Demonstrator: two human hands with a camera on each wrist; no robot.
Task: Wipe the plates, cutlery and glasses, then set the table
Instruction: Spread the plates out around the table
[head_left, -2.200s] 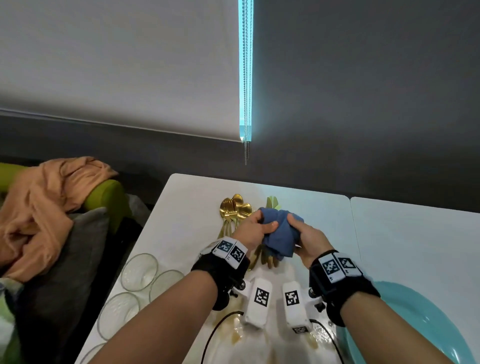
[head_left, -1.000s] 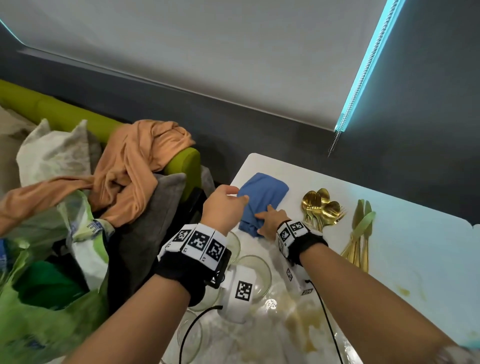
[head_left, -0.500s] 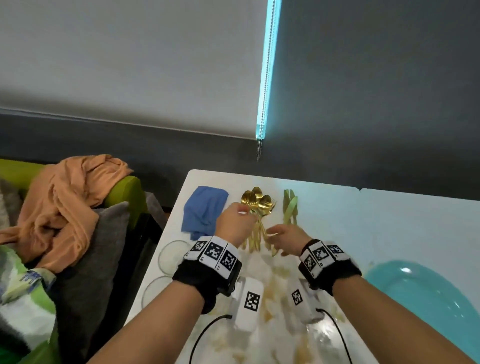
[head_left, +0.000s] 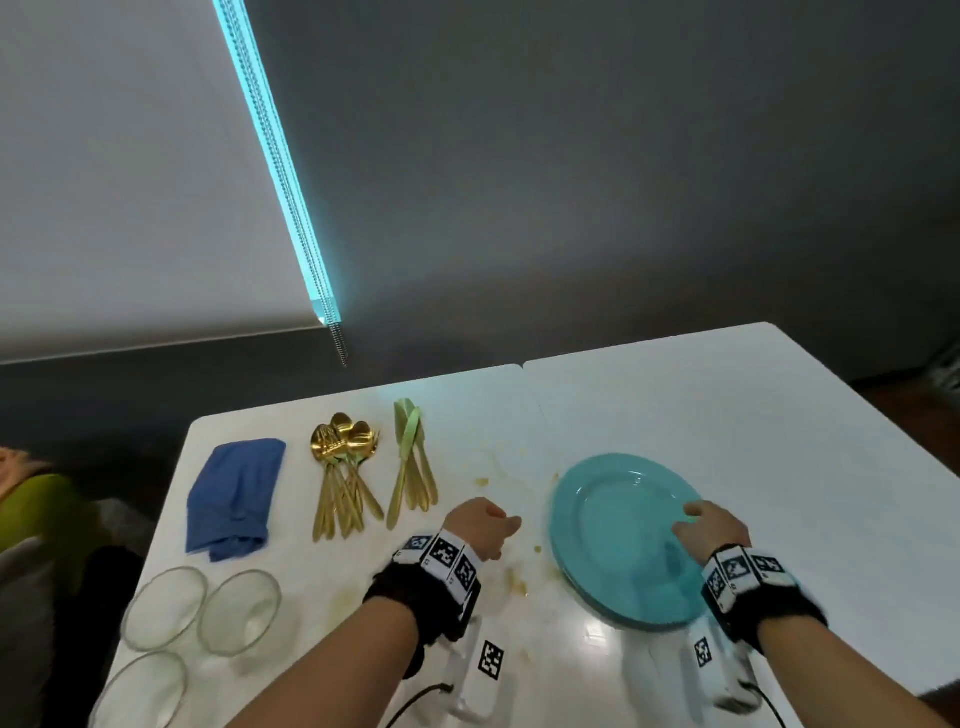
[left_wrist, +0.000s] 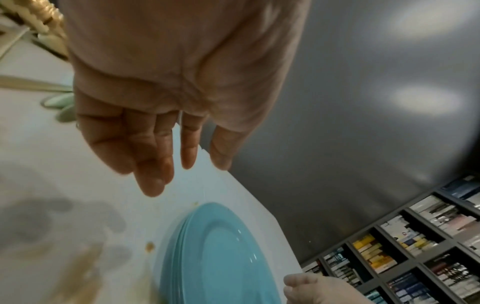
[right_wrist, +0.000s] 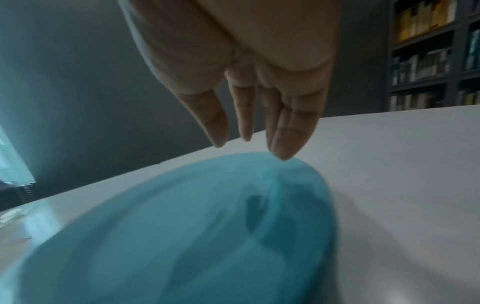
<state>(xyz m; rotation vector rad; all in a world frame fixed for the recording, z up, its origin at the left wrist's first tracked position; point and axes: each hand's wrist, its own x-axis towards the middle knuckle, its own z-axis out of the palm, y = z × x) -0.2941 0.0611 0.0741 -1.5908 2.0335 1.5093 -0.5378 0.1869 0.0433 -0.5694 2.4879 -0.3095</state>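
Two hands had left the gold cutlery (head_left: 345, 478); half a second before, both were at the spoons, and now each grip hung spread and empty. The right hand (head_left: 709, 530) hovered over the far rim of the stacked teal plates (head_left: 613, 525), fingers (right_wrist: 285, 131) just above it. The left hand (head_left: 480, 527) was near the stack's left edge. The blue cloth (head_left: 234, 493) lay on the worktop (head_left: 753, 415), well left of both hands. Wiping seemed over; plate-setting looked next.
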